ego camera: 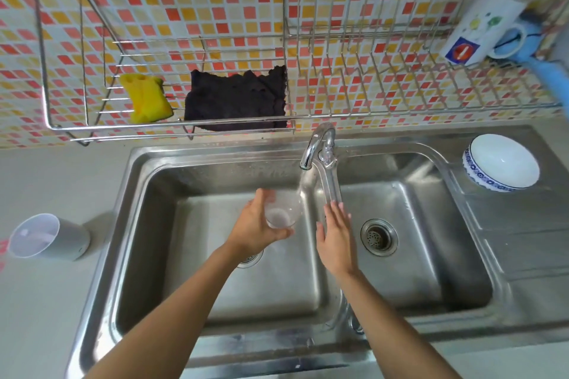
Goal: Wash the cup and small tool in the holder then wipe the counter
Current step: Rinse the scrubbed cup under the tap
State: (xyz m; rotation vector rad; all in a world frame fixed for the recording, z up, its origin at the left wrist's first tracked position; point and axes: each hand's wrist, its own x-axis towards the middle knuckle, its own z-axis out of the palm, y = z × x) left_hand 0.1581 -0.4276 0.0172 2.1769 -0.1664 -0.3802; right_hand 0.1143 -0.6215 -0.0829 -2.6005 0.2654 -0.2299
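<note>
your left hand (255,226) is gripping the cup (283,209) beneath the faucet (317,144), over the sink (138,188), so runoff is draining away; your right hand (335,240) is hovering released, fingers straight.

A two-basin sink (144,224) is set into the desk (46,181). The tap (317,144) rises between the basins, its spout over the left one. Under the spout, the left hand (255,224) holds a cup (281,209); the right hand (335,240) is just right of it. A holder (49,237) stands on the desk left of the sink. A bowl (502,163) sits at the sink's back right corner. On the wall rack (338,115) behind, a sponge (146,98) and cloth (237,101) lie left, a mug (480,31) right.
</note>
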